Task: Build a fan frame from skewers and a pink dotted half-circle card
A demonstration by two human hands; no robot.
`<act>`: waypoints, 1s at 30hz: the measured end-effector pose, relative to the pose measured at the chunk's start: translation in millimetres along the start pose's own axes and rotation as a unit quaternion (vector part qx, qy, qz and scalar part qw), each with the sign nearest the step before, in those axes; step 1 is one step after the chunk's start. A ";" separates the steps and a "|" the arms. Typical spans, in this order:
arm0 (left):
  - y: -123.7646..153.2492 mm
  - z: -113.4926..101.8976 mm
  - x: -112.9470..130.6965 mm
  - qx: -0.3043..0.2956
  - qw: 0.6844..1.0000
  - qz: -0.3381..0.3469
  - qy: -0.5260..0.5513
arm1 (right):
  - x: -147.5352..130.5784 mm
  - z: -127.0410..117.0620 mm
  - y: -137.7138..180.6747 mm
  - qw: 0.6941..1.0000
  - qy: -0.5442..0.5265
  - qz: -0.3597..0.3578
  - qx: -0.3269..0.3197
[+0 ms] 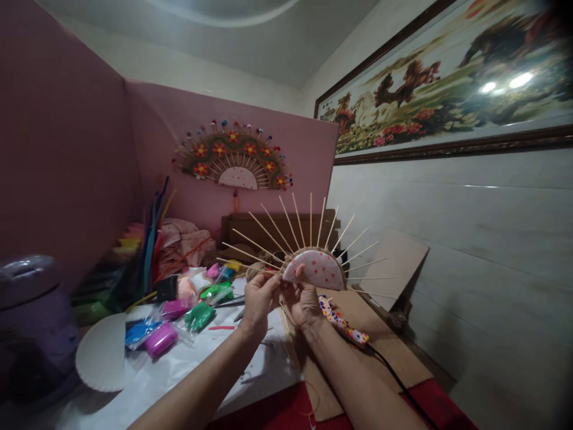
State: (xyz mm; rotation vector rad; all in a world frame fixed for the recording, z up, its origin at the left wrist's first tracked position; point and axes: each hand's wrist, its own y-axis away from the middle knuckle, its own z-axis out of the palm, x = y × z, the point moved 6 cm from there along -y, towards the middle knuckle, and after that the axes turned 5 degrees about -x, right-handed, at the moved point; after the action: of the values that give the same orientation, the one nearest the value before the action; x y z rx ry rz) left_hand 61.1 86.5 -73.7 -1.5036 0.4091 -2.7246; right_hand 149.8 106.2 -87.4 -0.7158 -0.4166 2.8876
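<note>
My right hand (303, 301) grips the lower edge of a half-round fan piece (319, 270), pink with red dots, with several thin wooden sticks (310, 218) fanning out from its rim. The piece is held upright above the table. My left hand (259, 298) is closed in a pinch at the fan's left edge, on a thin strand near a ball of twine (255, 270) just behind it. A spotted glue gun (342, 322) lies under my right wrist with its black cord running toward me.
Bags of coloured clay (179, 313) lie on white paper left of my hands, with a white half disc (102, 352) nearer. Pipe cleaners (152, 239) stand at the back left. A finished decorated fan (235, 158) hangs on the pink board. Cardboard sheets (394, 263) lean at the right.
</note>
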 end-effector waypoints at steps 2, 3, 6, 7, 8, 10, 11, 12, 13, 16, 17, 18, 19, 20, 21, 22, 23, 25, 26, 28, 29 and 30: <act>-1.4 -0.4 -0.9 0.005 1.000 -0.005 0.012 | -0.8 1.2 0.5 1.000 0.015 0.001 0.007; -2.2 -0.5 -1.3 0.007 1.000 -0.006 0.014 | -0.8 1.8 0.9 1.000 0.017 0.006 0.010; -3.8 -1.3 -1.9 0.016 1.000 -0.007 0.010 | -1.0 3.0 2.0 1.000 0.011 0.015 0.018; -3.8 -1.5 -2.1 0.019 1.000 -0.009 0.009 | -1.2 3.0 2.3 1.000 0.007 0.014 0.021; -3.7 -1.7 -2.5 0.022 1.000 -0.013 0.010 | -1.3 2.7 2.6 1.000 0.004 0.012 0.025; -3.0 -1.8 -3.1 0.024 0.999 -0.016 0.014 | -0.8 1.7 2.8 1.000 -0.002 0.011 0.029; -2.8 -1.7 -3.1 0.022 1.000 -0.013 0.015 | -0.3 1.3 2.8 1.000 -0.003 0.011 0.028; -2.6 -1.8 -3.0 0.021 1.000 -0.008 0.015 | 0.3 0.9 2.7 1.000 -0.002 0.010 0.025; -2.5 -2.2 -3.0 0.021 1.000 -0.004 0.014 | 0.7 0.7 2.5 1.000 -0.001 0.010 0.019; -2.8 -3.7 -4.4 0.027 1.000 0.002 0.009 | 1.9 -0.2 1.7 1.000 0.011 0.009 -0.001; -2.9 -3.8 -5.3 0.027 1.000 -0.001 0.010 | 2.2 -1.0 1.5 1.000 0.015 0.010 -0.002; -3.0 -3.4 -6.2 0.025 1.000 -0.005 0.013 | 2.8 -2.0 1.2 1.000 0.019 0.012 -0.003; -3.0 -2.9 -6.9 0.023 1.000 -0.009 0.016 | 3.3 -2.8 1.0 1.000 0.021 0.014 -0.003; -2.8 -2.2 -7.7 0.022 0.999 -0.013 0.021 | 3.7 -3.4 0.8 1.000 0.023 0.015 -0.003; -2.4 -1.6 -8.3 0.022 0.999 -0.017 0.026 | 4.1 -3.6 0.6 1.000 0.023 0.016 -0.003; -2.0 -1.2 -8.9 0.023 0.999 -0.020 0.031 | 4.3 -3.6 0.7 1.000 0.023 0.015 -0.003; -1.6 -1.0 -9.4 0.025 0.999 -0.022 0.036 | 4.4 -3.5 0.8 1.000 0.023 0.012 -0.002; -0.9 -1.5 -10.5 0.034 0.998 -0.025 0.041 | 4.5 -3.3 1.7 1.000 0.023 0.009 0.006; -0.7 -2.4 -11.0 0.041 0.998 -0.028 0.042 | 4.9 -3.1 2.3 1.000 0.024 0.010 0.010; -1.0 -5.4 -11.2 0.060 0.997 -0.034 0.039 | 5.5 -2.7 3.4 0.999 0.026 0.014 0.016; -1.5 -7.2 -10.7 0.069 0.996 -0.037 0.037 | 5.9 -2.6 3.8 0.999 0.027 0.017 0.017; -2.3 -8.7 -9.8 0.074 0.996 -0.039 0.035 | 6.2 -2.5 4.0 0.999 0.028 0.019 0.016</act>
State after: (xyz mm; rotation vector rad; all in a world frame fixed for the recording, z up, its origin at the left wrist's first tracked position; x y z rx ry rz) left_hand 59.5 91.9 -85.6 -1.4196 0.1467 -2.8017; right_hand 145.3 104.2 -93.4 -0.8047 -0.3520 2.8948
